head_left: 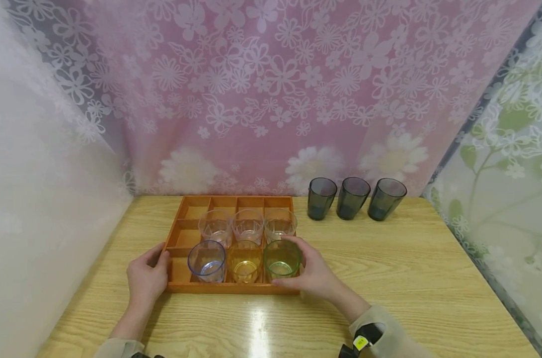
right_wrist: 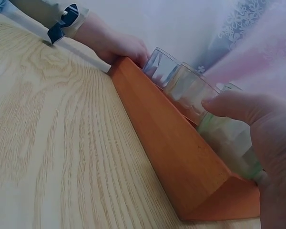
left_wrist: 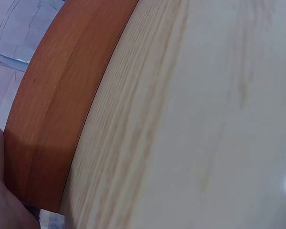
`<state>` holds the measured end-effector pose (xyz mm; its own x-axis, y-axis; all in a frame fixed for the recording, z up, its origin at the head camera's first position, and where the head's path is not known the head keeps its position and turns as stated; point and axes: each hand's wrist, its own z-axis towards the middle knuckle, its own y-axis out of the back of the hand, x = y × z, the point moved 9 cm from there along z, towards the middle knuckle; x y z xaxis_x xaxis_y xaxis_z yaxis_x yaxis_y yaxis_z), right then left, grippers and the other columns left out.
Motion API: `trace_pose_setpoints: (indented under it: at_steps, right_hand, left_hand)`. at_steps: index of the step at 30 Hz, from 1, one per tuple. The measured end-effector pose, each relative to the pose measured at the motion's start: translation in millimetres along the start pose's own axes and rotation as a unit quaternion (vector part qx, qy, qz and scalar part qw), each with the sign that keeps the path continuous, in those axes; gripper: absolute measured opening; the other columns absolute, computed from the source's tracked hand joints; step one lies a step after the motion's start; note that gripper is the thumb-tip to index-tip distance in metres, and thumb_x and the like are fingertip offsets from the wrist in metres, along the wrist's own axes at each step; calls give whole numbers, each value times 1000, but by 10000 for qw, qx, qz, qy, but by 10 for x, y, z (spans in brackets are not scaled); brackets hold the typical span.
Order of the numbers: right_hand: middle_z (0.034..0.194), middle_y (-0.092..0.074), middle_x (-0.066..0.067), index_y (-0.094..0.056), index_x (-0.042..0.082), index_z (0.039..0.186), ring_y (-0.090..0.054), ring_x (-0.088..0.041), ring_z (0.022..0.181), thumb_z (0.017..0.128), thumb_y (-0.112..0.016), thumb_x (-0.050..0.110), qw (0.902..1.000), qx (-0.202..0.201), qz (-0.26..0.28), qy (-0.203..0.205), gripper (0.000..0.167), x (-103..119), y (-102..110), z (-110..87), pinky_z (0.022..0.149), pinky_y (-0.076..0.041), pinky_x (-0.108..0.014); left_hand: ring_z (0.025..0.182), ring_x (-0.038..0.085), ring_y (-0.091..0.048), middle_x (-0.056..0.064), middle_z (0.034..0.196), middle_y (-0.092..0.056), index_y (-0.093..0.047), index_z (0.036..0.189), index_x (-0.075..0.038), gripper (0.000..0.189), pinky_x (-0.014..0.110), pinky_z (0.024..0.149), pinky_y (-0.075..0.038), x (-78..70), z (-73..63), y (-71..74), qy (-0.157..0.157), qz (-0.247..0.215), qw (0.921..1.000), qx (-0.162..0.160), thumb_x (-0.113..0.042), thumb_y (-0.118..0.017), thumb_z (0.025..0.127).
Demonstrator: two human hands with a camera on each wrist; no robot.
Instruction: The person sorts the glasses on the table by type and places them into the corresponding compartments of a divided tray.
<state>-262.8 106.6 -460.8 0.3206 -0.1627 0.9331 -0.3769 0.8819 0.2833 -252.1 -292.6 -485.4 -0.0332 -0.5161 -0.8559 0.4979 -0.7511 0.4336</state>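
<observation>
Tray (head_left: 230, 288): orange-brown wood, divided, lying flat; left hand (head_left: 147, 273) holds left side | green glass (head_left: 281, 263): upright, front-right compartment, gripped by right hand (head_left: 314, 272) | yellow glass (head_left: 245, 263), blue-rimmed glass (head_left: 206, 263): upright, successively leftward, front row | three clear glasses (head_left: 247, 227): upright, row behind

Smooth wooden tray (head_left: 232, 288), glossy wood-grain table (head_left: 414, 268), clear glass-like green tumbler (head_left: 281, 271), curtain (head_left: 253, 89) perhaps plastic

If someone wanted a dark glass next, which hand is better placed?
Probably the right hand: nearer the dark glasses, though holding the green glass. The left hand grips the left side of the tray, farther away.
</observation>
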Motion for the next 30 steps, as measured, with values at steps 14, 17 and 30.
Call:
trace_pose_setpoints:
  at_steps: [14, 17, 30]
  right_hand:
    - [155, -53, -10, -44, 3, 157, -50, -33, 142, 74, -99, 15, 9999, -32, -106, -63, 100, 41, 100, -76, 119, -35, -39]
    - [155, -53, -13, -44, 1, 156, -48, -34, 143, 75, -99, 13, 9999, -23, -57, 80, 98, 67, 141, -95, 119, -36, -39]
    - [148, -57, -21, -46, -1, 153, -51, -43, 138, 85, -85, -7, 9969, -321, 256, 674, 78, 143, 513, -149, 115, -41, -40]
  left_hand:
    - [117, 35, -69, 23, 123, -73, -73, 129, 6, 29, 2, 81, -41, 41, 6, -18, 48, -46, 10000, 39, -5, -69, 102]
    - [117, 36, -69, 22, 123, -73, -73, 129, 5, 30, 2, 81, -41, 52, 7, -18, 36, -14, 10000, 24, -6, -69, 102]
    - [115, 36, -70, 22, 122, -73, -73, 129, 5, 29, 2, 80, -42, 31, -1, -9, 19, -25, 10000, 17, -6, -69, 102]
